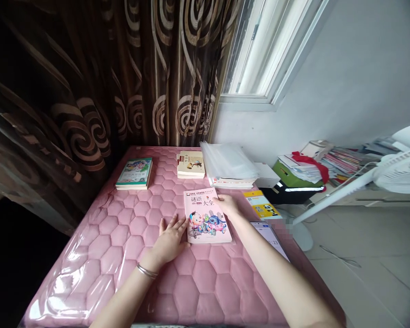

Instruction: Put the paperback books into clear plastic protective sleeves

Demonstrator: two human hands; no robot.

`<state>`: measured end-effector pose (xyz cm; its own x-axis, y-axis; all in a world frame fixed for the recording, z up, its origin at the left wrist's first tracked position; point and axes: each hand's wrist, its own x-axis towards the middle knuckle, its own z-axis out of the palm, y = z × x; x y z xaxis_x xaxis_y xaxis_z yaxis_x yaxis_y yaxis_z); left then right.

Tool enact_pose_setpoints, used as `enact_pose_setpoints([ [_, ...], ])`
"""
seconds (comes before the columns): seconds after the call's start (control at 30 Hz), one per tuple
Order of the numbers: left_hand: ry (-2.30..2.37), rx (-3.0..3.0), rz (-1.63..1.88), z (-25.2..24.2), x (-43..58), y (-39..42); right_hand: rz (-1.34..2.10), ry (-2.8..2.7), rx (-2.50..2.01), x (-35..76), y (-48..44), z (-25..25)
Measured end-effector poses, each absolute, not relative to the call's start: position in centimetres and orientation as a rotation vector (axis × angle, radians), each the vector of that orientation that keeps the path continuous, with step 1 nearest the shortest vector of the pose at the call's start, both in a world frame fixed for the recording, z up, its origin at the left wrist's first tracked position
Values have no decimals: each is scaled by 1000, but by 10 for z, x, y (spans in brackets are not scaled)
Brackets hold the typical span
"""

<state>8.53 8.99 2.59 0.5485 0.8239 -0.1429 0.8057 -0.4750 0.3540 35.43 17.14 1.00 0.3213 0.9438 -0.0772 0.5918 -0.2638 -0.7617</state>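
As the open left hand point(169, 239) rests its fingertips at one long edge and the open right hand point(227, 205) lies near the far corner, the riddle book point(207, 218) sits ungripped between them, its long axis running away across the pink quilted mattress point(123, 273).

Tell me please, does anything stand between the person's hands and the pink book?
Nothing visible does. The left hand and the right hand both touch the edges of the pink book, with nothing between them and it.
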Motion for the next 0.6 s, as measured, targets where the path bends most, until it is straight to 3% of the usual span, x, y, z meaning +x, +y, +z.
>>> enact_pose_setpoints([
  [0.37, 1403, 2707, 561, -33, 79, 38, 671, -1353, -1988, 350, 159, 6],
  [0.6, 1388, 2829, 643, -44, 77, 29, 651, -1339, -2003, 350, 159, 0],
])
